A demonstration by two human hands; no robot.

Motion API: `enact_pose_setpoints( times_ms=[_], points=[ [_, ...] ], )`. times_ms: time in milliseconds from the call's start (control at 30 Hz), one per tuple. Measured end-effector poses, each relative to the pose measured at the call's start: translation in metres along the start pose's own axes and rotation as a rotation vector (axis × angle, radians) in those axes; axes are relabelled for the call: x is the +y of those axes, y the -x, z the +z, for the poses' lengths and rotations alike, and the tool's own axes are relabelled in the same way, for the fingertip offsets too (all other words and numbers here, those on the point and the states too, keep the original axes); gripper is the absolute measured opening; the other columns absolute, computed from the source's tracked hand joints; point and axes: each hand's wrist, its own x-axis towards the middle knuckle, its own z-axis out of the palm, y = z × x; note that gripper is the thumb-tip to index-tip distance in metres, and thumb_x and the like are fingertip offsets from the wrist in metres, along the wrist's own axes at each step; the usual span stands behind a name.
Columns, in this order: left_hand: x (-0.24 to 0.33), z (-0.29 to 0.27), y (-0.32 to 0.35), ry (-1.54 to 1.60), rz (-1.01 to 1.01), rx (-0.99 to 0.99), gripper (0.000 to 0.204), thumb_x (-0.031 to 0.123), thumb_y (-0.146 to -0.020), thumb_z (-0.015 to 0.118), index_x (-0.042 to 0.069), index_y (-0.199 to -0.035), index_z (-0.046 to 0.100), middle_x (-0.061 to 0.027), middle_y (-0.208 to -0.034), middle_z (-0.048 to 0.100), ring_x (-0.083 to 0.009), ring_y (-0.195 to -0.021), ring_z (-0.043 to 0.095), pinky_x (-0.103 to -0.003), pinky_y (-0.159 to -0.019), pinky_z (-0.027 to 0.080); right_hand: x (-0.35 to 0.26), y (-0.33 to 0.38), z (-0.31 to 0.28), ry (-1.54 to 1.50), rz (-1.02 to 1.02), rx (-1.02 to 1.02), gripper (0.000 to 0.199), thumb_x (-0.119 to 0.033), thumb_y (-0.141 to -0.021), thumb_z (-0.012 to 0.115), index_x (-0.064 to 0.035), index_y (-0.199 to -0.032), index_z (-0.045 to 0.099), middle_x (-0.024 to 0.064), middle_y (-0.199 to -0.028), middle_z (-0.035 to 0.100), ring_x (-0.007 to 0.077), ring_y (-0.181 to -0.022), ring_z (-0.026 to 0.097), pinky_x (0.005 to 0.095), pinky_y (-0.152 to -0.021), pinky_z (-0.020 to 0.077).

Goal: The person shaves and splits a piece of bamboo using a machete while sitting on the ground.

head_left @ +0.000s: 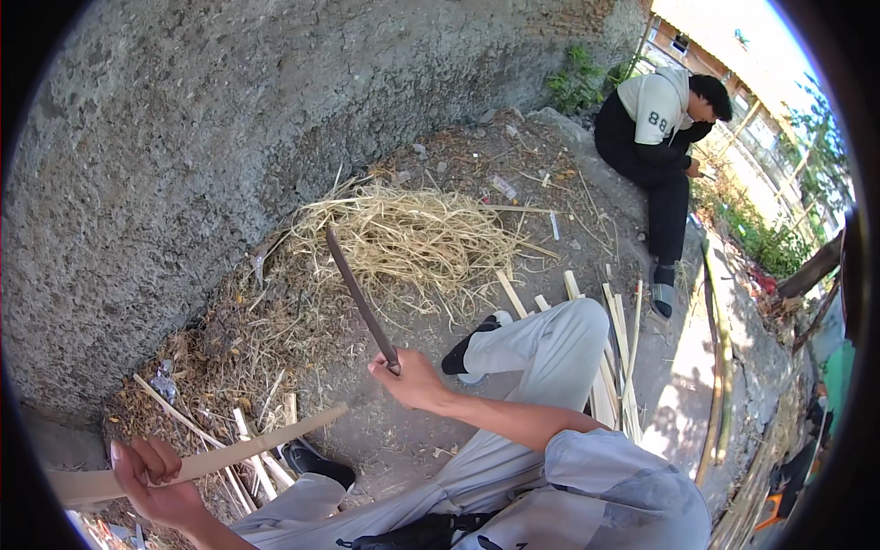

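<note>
My left hand (158,484) is closed around a long, flat, pale bamboo strip (261,444) at the lower left. The strip's free end points inward to the right, while its other end runs out past the left rim. In my right hand (414,379) is a machete (356,291), gripped at the handle end. Its long, dark, slightly curved blade points up and away to the left, apart from the strip. The blade's tip shows in front of a heap of thin pale shavings (431,234).
Split bamboo pieces (616,367) lie beside my right knee, others (252,449) near my left shoe. A rough grey wall (211,137) rises at the left and back. Another person (655,137) sits at the far right. Long poles (717,367) lie on the right-hand ground.
</note>
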Motion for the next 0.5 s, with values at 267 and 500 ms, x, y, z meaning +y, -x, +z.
enact_pose_setpoints(
  times_ms=[267, 500],
  points=[
    [-0.043, 0.036, -0.021, -0.041, -0.124, -0.269, 0.038, 0.029, -0.101, 0.038, 0.013, -0.068, 0.026, 0.0007, -0.054, 0.022, -0.0089, -0.046, 0.02, -0.026, -0.042, 0.021, -0.076, 0.017, 0.038, -0.07, -0.06, -0.373, 0.04, -0.035, -0.076, 0.081, -0.0035, -0.087, 0.059, 0.0026, -0.067, 0.058, 0.0117, -0.062, 0.053, 0.0309, -0.058, 0.0434],
    [-0.038, 0.089, -0.027, -0.687, -0.068, -0.277, 0.039, 0.04, -0.102, 0.039, 0.005, -0.086, 0.045, -0.0059, -0.088, 0.052, -0.0145, -0.079, 0.042, -0.029, -0.077, 0.036, -0.128, 0.009, 0.079, -0.086, -0.23, -0.333, 0.046, -0.038, -0.07, 0.085, -0.006, -0.081, 0.055, 0.0018, -0.063, 0.055, 0.0126, -0.059, 0.052, 0.0309, -0.058, 0.0444]
  ],
)
